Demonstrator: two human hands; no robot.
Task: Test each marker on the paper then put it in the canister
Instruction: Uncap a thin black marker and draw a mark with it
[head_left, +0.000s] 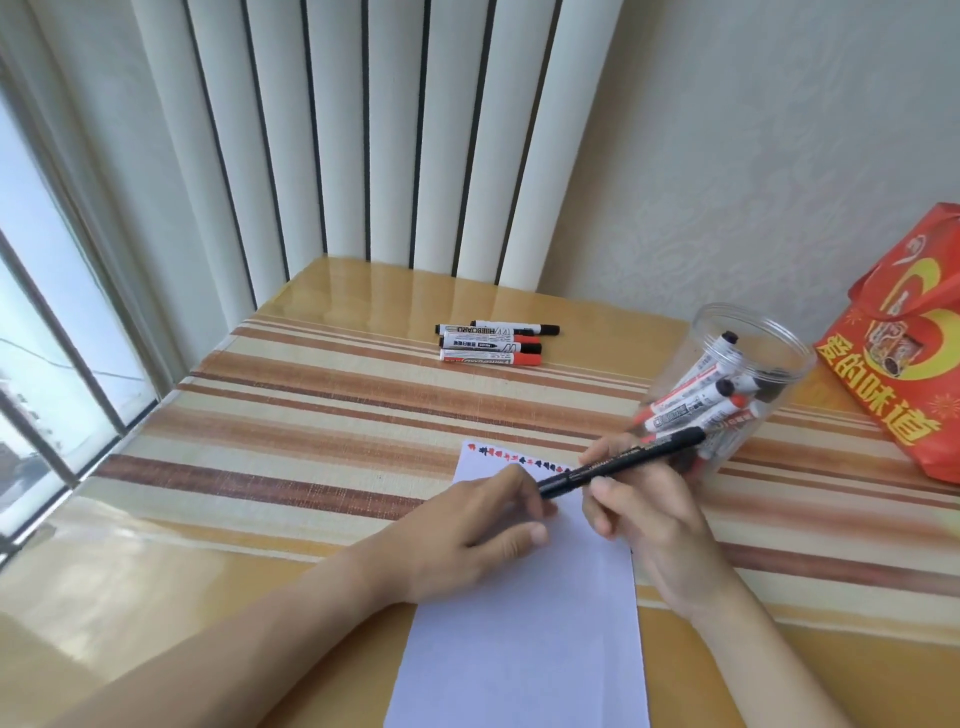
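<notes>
A white sheet of paper (524, 623) lies on the table in front of me, with a row of small red and black marks along its top edge. Over that edge both hands hold one black marker (623, 464). My right hand (644, 514) grips its barrel. My left hand (488, 525) pinches its lower left end, where the cap is; I cannot tell if the cap is on. A clear plastic canister (727, 384) stands just right of the paper with several markers inside. Several more markers (493, 343) lie side by side at the table's far middle.
The table (311, 415) has a glossy striped cover. A red gift bag (904, 364) stands at the right edge beside the canister. A window runs along the left, and vertical blinds hang behind the table.
</notes>
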